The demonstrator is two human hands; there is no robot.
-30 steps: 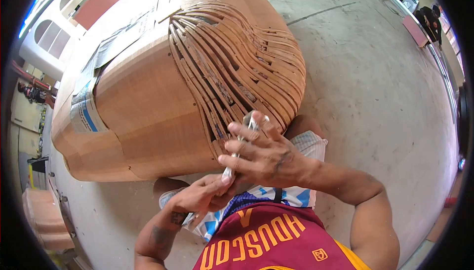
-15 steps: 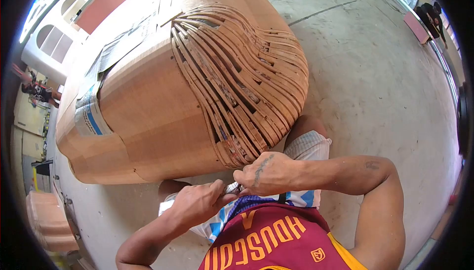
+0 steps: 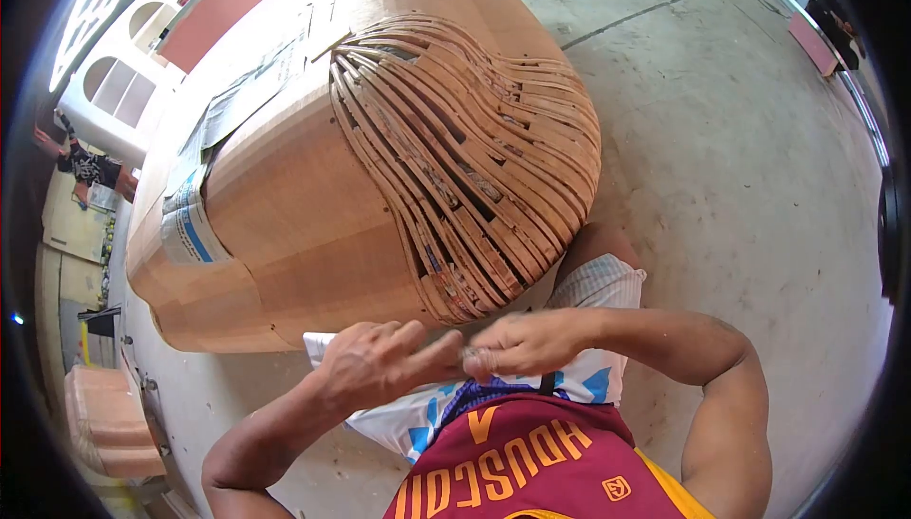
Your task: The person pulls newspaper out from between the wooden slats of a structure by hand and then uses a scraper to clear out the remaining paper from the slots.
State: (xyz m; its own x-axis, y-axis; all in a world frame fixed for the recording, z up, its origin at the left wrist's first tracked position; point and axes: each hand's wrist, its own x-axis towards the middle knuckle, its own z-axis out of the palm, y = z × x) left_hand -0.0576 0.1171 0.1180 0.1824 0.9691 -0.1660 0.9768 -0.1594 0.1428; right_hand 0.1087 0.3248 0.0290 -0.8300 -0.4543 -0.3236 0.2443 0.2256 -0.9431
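Note:
My left hand (image 3: 381, 360) is above my lap, palm down, its fingers stretched out toward the right and slightly blurred. Its fingertips come right up to my right hand (image 3: 528, 342), which is closed, thumb pressed in, around a small whitish-grey thing (image 3: 480, 363) that I cannot make out. Just beyond both hands stands a large curved brown wooden piece (image 3: 304, 225). Its near right end is covered by many thin bent strips (image 3: 474, 168) with dark gaps between them, fanning out from one point on the top edge.
Newspaper sheets (image 3: 190, 225) lie on the wooden piece's left side. A smaller brown curved piece (image 3: 114, 421) stands at lower left. At far left is a person (image 3: 93, 166) near white arched shelving (image 3: 119, 89). Grey concrete floor (image 3: 731, 187) stretches to the right.
Both hands were closed together over a small grey-white thing. My left hand has since let go and its fingers have straightened. The view has shifted slightly.

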